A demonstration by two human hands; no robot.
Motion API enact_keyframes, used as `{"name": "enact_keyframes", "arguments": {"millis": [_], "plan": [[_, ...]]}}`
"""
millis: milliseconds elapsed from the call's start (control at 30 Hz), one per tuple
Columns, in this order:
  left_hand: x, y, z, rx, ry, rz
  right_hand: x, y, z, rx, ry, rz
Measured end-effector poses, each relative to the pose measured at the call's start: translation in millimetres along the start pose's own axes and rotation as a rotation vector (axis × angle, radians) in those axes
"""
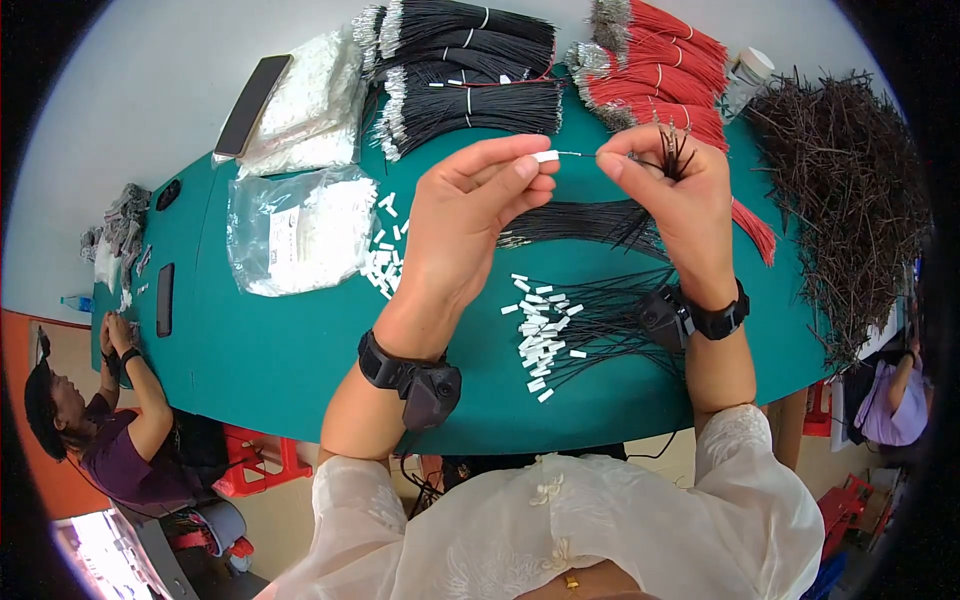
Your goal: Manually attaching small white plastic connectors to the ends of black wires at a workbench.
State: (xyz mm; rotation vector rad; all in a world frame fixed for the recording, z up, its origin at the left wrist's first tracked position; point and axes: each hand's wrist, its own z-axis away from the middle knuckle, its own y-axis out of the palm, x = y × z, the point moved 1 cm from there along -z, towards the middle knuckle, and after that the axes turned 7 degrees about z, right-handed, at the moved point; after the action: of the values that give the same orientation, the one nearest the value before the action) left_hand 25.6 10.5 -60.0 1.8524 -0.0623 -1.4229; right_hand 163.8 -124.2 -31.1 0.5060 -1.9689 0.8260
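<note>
My left hand [462, 205] pinches a small white connector housing [546, 156] between thumb and fingertips. My right hand [695, 195] is closed on black wires [676, 158], whose ends stick out above its fingers. From its thumb and forefinger a thin wire end [578, 154] points left and meets the housing; how deep it sits in there I cannot tell. Below my hands lies a fan of black wires with white housings [540, 335] on their left ends. Loose black wires [590, 225] lie beyond that fan. Loose white housings [385, 265] are scattered left of my left forearm.
An opened plastic bag of white housings [300, 235] rests on the green table [270, 345]. Behind are more bags [325, 90], a phone [253, 105], black wire bundles [470, 105] and red wire bundles [660, 70]. A dark wire heap [850, 200] fills the right. Another person [130, 430] works at left.
</note>
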Motion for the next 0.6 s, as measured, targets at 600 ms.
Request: {"name": "enact_keyframes", "arguments": {"millis": [600], "plan": [[-1.1,1.3,0.5,-0.041,0.02,-0.026,-0.8,0.8,0.7,-0.002,0.009,-0.006]]}}
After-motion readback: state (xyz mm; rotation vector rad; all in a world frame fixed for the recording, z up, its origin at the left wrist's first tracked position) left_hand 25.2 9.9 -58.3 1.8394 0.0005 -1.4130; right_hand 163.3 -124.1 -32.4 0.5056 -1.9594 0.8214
